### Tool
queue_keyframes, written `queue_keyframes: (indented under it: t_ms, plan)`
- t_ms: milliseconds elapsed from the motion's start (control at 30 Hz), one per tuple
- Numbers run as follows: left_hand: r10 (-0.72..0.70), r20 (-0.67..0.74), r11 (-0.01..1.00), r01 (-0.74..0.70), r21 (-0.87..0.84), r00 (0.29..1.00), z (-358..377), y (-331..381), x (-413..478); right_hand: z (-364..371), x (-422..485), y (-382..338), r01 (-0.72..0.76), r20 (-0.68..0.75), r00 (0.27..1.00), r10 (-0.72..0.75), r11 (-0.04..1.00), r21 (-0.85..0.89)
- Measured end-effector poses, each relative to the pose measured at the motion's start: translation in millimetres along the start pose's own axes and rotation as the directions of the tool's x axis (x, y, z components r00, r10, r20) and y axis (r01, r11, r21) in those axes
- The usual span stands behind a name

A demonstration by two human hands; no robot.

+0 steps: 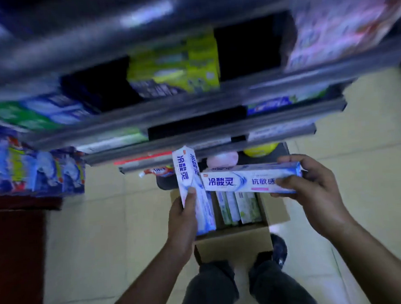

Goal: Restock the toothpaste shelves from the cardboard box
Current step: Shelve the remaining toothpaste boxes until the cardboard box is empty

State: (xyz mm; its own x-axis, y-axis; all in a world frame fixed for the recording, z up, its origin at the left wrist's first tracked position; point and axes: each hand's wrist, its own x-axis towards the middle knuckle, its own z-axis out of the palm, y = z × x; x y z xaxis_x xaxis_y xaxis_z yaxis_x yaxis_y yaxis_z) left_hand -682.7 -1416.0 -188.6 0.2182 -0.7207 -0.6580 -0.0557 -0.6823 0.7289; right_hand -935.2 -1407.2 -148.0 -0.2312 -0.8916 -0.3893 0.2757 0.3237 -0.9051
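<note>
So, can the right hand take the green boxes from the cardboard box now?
Probably not yet. The right hand grips a white toothpaste box, held crosswise above the green boxes in the cardboard box; nothing else covers them.

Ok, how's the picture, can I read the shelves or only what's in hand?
Head view: shelves motion-blurred, labels unreadable; left carton and right carton sharp, print legible; light dim overall, with a glare streak on the top shelf.
</note>
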Motion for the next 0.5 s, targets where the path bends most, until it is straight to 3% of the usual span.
queue_keyframes:
  t_ms: [100, 233, 500]
  plan:
    - [0.089, 0.127, 0.983, -0.067, -0.170, 0.988, -28, 58, -52, 20, -25, -77, 0.103, 0.072, 0.992, -0.105, 0.994, 0.026]
    - [0.215, 0.182, 0.944, -0.156, -0.292, 0.959, -62, 111, -103, 43, -54, -156, 0.147, 0.155, 0.975, -0.161, 0.985, 0.094]
    - [0.475, 0.102, 0.801, -0.381, -0.462, 0.874, -123, 182, -158, 84, -88, -269, 0.332, 0.269, 0.894, -0.359, 0.932, 0.142]
